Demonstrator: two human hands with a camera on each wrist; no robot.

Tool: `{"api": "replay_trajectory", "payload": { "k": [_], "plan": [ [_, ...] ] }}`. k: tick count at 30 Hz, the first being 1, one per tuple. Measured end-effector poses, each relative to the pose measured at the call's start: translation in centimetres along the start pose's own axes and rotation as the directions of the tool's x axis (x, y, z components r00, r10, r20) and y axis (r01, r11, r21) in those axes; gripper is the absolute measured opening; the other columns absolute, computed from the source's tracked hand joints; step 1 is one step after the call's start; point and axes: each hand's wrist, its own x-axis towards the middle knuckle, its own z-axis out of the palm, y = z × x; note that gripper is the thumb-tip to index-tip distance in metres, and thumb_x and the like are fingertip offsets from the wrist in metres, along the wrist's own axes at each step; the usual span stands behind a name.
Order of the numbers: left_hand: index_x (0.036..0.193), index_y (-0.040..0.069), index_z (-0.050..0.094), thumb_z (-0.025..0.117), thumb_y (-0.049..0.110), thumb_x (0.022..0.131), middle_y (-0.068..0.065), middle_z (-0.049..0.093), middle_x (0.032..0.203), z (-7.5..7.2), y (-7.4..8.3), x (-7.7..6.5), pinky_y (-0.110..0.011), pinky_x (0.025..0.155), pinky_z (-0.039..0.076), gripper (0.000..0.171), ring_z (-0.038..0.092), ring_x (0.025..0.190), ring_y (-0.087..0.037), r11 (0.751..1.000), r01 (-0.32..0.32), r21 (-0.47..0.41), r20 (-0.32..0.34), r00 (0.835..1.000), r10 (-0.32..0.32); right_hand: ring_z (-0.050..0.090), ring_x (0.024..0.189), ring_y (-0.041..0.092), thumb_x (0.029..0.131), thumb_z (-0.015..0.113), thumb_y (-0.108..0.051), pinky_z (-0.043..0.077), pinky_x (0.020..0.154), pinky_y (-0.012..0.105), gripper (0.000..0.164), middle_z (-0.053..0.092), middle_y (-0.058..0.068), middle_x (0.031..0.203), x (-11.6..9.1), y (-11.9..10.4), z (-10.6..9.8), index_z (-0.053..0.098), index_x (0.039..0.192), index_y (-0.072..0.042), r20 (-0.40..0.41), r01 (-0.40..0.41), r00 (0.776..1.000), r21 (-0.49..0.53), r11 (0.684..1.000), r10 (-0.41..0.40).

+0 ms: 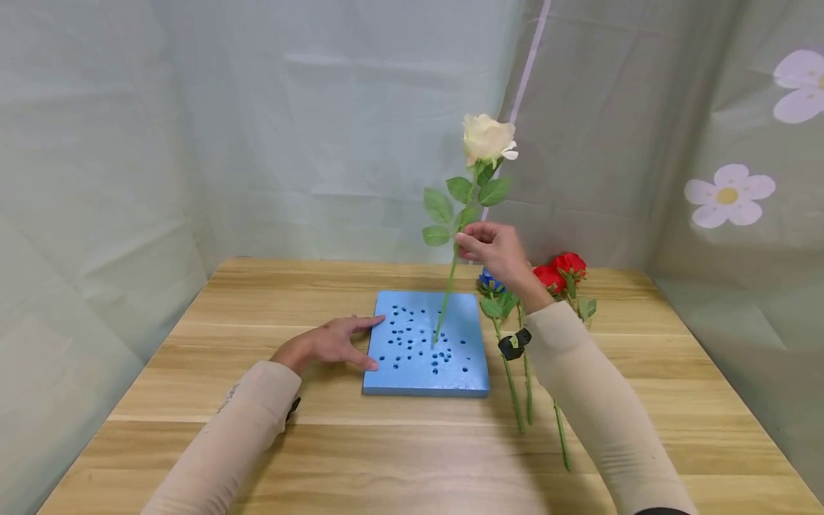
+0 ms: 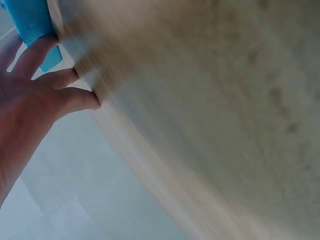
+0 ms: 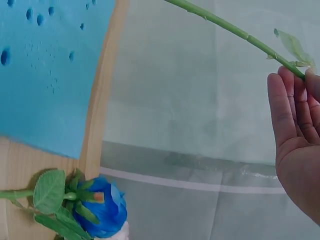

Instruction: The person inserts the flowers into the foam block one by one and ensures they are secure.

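Note:
My right hand (image 1: 494, 250) pinches the green stem of a white rose (image 1: 487, 138) between thumb and fingers, just under its leaves. The rose stands nearly upright, bloom high, and its stem's lower end meets the holes near the middle of a blue foam block (image 1: 412, 379). In the right wrist view the stem (image 3: 225, 25) slants away from the pinching fingers. My left hand (image 1: 335, 340) lies at the block's left side with fingers spread, thumb and a finger on its edge. The left wrist view shows the fingers (image 2: 37, 55) extended against the block's side and the tabletop.
Right of the block, a blue rose (image 1: 492, 280) and red roses (image 1: 569, 265) lie on the wooden table (image 1: 309, 458), partly behind my right forearm. Their stems point toward me. A pale curtain (image 1: 360, 143) hangs behind the table.

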Motion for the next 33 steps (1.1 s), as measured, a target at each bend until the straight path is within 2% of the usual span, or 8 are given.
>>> {"api": "replay_trajectory", "payload": {
  "k": [7, 14, 20, 26, 33],
  "plan": [
    [0.158, 0.023, 0.032, 0.085, 0.046, 0.077, -0.017, 0.024, 0.162, 0.2, -0.1, -0.1, -0.063, 0.116, 0.013, 0.1, 0.013, 0.149, -0.045, 1.0, -0.012, 0.02, 0.016, 1.0, 0.012, 0.07, 0.078, 0.016, 0.096, 0.068, -0.012, 0.058, 0.082, 0.039, 0.022, 0.069, 0.014, 0.091, 0.0, 0.1, 1.3, 0.066, 0.103, 0.008, 0.027, 0.018, 0.999, 0.0, 1.0, -0.018],
    [0.158, 0.026, 0.033, 0.086, 0.046, 0.076, -0.015, 0.024, 0.163, 0.1, -0.3, 0.0, -0.062, 0.117, 0.011, 0.099, 0.012, 0.15, -0.043, 1.0, 0.0, 0.01, 0.006, 1.0, 0.0, 0.071, 0.085, 0.029, 0.096, 0.068, -0.01, 0.059, 0.08, 0.035, 0.021, 0.068, 0.016, 0.092, 0.1, -0.1, 2.5, 0.066, 0.104, 0.008, 0.05, 0.029, 0.998, 0.018, 0.999, -0.03],
    [0.158, 0.025, 0.033, 0.086, 0.045, 0.076, -0.015, 0.025, 0.162, 0.0, -0.5, 0.0, -0.063, 0.116, 0.013, 0.099, 0.014, 0.149, -0.043, 1.0, -0.002, 0.005, 0.006, 1.0, 0.002, 0.072, 0.083, 0.026, 0.095, 0.069, -0.01, 0.058, 0.082, 0.039, 0.022, 0.069, 0.018, 0.094, 0.2, -0.4, 3.3, 0.065, 0.105, 0.01, 0.053, 0.047, 0.997, 0.04, 0.998, -0.049],
    [0.158, 0.024, 0.033, 0.086, 0.045, 0.077, -0.016, 0.025, 0.162, -0.1, -0.5, -0.1, -0.063, 0.116, 0.014, 0.098, 0.014, 0.149, -0.043, 1.0, -0.013, 0.012, 0.007, 1.0, 0.013, 0.07, 0.094, 0.04, 0.095, 0.07, -0.013, 0.058, 0.084, 0.039, 0.022, 0.069, 0.018, 0.095, 0.5, -0.9, 4.5, 0.067, 0.104, 0.008, 0.05, 0.052, 0.997, 0.053, 0.997, -0.055],
    [0.157, 0.024, 0.034, 0.085, 0.046, 0.076, -0.016, 0.025, 0.162, -0.1, -0.5, -0.2, -0.063, 0.116, 0.013, 0.099, 0.013, 0.149, -0.044, 1.0, -0.01, 0.017, 0.003, 1.0, 0.01, 0.072, 0.086, 0.027, 0.096, 0.07, -0.016, 0.058, 0.08, 0.032, 0.021, 0.07, 0.015, 0.095, 0.5, -1.0, 5.8, 0.068, 0.102, 0.004, 0.036, 0.041, 0.998, 0.036, 0.999, -0.042]
  ]
}}
